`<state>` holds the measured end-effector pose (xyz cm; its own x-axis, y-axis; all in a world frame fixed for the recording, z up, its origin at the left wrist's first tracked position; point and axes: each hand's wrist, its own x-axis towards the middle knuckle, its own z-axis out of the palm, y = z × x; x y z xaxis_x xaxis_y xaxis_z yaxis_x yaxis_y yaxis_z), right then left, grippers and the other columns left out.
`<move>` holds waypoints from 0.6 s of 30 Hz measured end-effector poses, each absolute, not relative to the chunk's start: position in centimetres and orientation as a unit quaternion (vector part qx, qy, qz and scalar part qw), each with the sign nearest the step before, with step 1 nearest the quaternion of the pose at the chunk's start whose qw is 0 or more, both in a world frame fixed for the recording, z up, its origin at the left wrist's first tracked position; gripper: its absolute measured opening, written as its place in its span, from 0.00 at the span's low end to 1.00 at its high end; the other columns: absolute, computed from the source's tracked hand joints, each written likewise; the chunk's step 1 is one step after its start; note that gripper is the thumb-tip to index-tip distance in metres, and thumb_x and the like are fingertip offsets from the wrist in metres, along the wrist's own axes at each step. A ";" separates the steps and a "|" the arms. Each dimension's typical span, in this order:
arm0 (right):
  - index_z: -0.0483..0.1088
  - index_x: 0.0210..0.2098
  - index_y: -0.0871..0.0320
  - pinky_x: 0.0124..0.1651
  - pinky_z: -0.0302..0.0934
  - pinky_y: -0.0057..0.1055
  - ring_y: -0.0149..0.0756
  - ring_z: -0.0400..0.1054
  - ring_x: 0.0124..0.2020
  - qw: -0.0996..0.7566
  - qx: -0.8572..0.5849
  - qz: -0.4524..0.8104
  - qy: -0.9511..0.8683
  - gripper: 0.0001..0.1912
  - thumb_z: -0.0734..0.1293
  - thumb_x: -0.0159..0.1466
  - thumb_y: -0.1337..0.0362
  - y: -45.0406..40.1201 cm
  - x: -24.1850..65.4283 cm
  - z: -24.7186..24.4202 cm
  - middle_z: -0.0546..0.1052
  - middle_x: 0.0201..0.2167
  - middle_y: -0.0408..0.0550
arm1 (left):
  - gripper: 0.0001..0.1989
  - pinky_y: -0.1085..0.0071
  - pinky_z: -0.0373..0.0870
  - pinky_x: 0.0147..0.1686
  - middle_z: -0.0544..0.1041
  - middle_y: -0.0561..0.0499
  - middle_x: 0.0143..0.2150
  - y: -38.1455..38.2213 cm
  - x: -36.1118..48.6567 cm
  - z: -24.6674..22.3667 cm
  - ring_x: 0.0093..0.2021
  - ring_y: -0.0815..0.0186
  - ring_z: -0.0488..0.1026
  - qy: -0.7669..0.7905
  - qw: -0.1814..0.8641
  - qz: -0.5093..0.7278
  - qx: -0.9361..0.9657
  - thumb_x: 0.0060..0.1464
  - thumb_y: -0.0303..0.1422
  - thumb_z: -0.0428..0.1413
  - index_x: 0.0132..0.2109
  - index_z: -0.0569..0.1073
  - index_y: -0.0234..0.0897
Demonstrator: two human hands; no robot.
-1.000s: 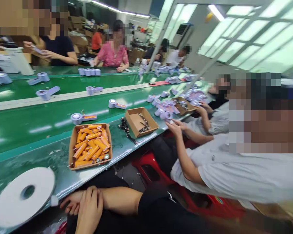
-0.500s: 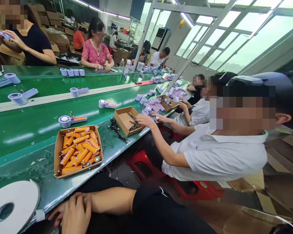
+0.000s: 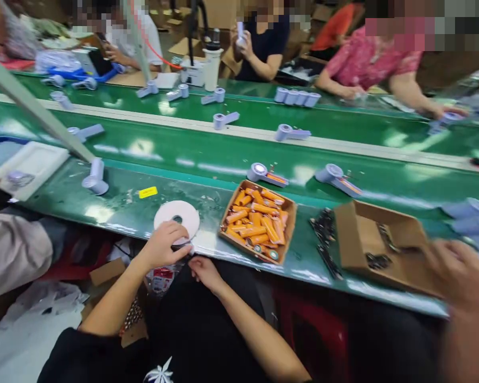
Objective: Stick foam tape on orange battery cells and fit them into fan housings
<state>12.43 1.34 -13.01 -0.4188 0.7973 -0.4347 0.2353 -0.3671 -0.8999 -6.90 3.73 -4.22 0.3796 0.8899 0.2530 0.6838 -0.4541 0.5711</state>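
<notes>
Left hand (image 3: 165, 246) on white roll (image 3: 188, 215), right hand (image 3: 206, 273) curled nearby; can't tell either's grip. Orange batteries (image 3: 259, 219) right of hands.

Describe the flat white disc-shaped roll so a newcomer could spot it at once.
On the long, shiny green table, find the open brown cardboard box of orange cylinders. Left of it, partly covered by the person's bare left hand, lies the flat white disc-shaped roll. Unlike that box and the small yellow rectangular label, it is round with a central hole.
</notes>
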 end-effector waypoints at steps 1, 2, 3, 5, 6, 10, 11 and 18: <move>0.69 0.28 0.56 0.23 0.51 0.26 0.30 0.59 0.18 0.205 -0.484 0.670 -0.524 0.30 0.67 0.65 0.34 1.5 13.6 -13.3 0.67 0.17 0.39 | 0.23 0.44 0.70 0.62 0.81 0.40 0.53 3.9 -8.1 -4.1 0.58 0.45 0.76 0.510 0.165 0.253 0.806 0.71 0.51 0.54 0.54 0.79 0.35; 0.68 0.27 0.55 0.22 0.50 0.27 0.31 0.58 0.18 0.202 -0.474 0.673 -0.531 0.33 0.66 0.63 0.30 1.5 14.6 -13.6 0.67 0.17 0.40 | 0.28 0.41 0.67 0.66 0.80 0.39 0.58 3.9 -8.9 -4.1 0.63 0.42 0.73 0.527 0.144 0.232 0.805 0.68 0.54 0.57 0.59 0.77 0.36; 0.66 0.25 0.54 0.22 0.48 0.28 0.31 0.58 0.18 0.203 -0.466 0.674 -0.536 0.35 0.65 0.61 0.27 1.5 15.3 -14.0 0.66 0.17 0.41 | 0.31 0.40 0.65 0.68 0.79 0.40 0.62 3.8 -9.3 -4.1 0.66 0.40 0.71 0.539 0.130 0.207 0.806 0.64 0.56 0.60 0.63 0.76 0.38; 0.67 0.23 0.54 0.22 0.47 0.29 0.33 0.58 0.17 0.194 -0.455 0.687 -0.532 0.38 0.66 0.57 0.23 1.7 15.9 -14.7 0.68 0.17 0.44 | 0.35 0.41 0.64 0.70 0.77 0.42 0.66 3.9 -9.7 -4.5 0.70 0.39 0.68 0.555 0.116 0.147 0.810 0.59 0.55 0.66 0.67 0.74 0.43; 0.68 0.25 0.55 0.22 0.47 0.29 0.34 0.60 0.17 0.188 -0.448 0.701 -0.522 0.38 0.68 0.55 0.23 1.9 15.8 -15.1 0.72 0.19 0.47 | 0.36 0.40 0.64 0.70 0.77 0.41 0.67 4.0 -9.7 -4.8 0.72 0.38 0.66 0.561 0.115 0.116 0.811 0.58 0.53 0.68 0.68 0.72 0.45; 0.76 0.31 0.56 0.23 0.51 0.30 0.37 0.63 0.18 0.162 -0.419 0.745 -0.493 0.40 0.73 0.49 0.23 2.1 14.4 -15.9 0.76 0.23 0.50 | 0.39 0.37 0.65 0.68 0.74 0.41 0.70 4.1 -9.5 -5.8 0.77 0.34 0.56 0.580 0.123 0.072 0.802 0.60 0.49 0.68 0.73 0.67 0.47; 0.77 0.31 0.56 0.23 0.53 0.31 0.36 0.63 0.19 0.161 -0.417 0.745 -0.495 0.40 0.74 0.49 0.23 2.0 14.1 -15.9 0.75 0.21 0.49 | 0.39 0.37 0.65 0.69 0.75 0.41 0.70 3.8 -9.4 -6.1 0.78 0.35 0.56 0.582 0.123 0.082 0.800 0.61 0.49 0.68 0.73 0.66 0.48; 0.74 0.17 0.53 0.27 0.59 0.37 0.43 0.66 0.20 0.121 -0.391 0.649 -0.641 0.40 0.67 0.57 0.22 1.1 14.6 -16.5 0.71 0.17 0.52 | 0.40 0.40 0.59 0.74 0.75 0.41 0.71 1.9 -9.4 -7.8 0.79 0.39 0.55 0.599 0.085 0.139 0.784 0.62 0.55 0.65 0.72 0.68 0.42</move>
